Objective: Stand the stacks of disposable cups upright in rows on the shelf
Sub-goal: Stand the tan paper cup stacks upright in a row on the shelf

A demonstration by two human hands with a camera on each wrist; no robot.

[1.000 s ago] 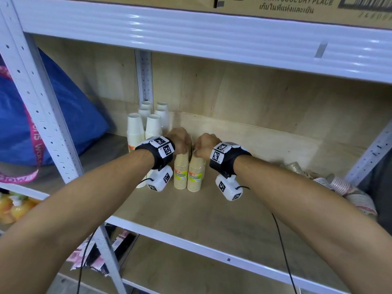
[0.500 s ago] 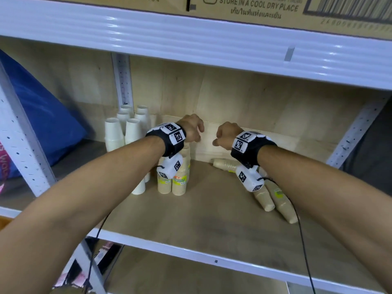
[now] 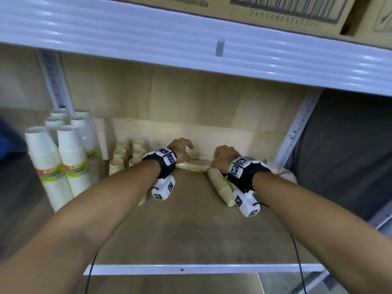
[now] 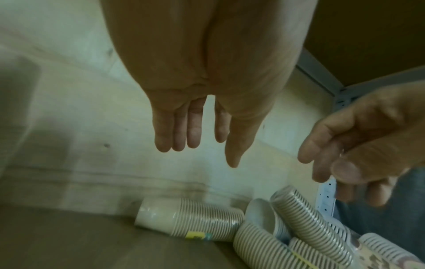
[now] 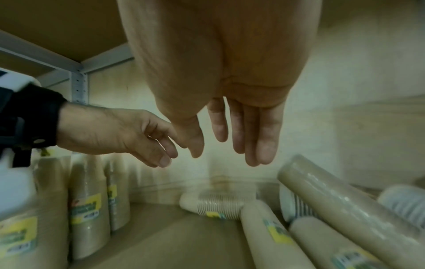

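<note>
Both hands hover open over a short beige cup stack (image 3: 195, 165) that lies on its side against the back board, and neither touches it. My left hand (image 3: 183, 148) is over its left end, fingers straight in the left wrist view (image 4: 202, 152). My right hand (image 3: 220, 154) is over its right end, fingers relaxed (image 5: 230, 151). The same stack (image 4: 190, 222) (image 5: 216, 205) shows below the fingers. Longer beige stacks (image 3: 221, 187) (image 5: 271, 236) lie beside it on the right. Upright beige stacks (image 3: 118, 160) (image 5: 89, 209) and tall white stacks (image 3: 72, 160) stand at the left.
More fallen stacks, some ribbed white (image 4: 310, 227), pile up in the right back corner by the upright post (image 3: 297, 132). The wooden shelf board (image 3: 191, 230) has a white front rail. The shelf above (image 3: 191, 39), carrying cardboard boxes, hangs low overhead.
Both hands have left the upright beige stacks and moved right to the lying stack at the back. The head view has swung right and closer.
</note>
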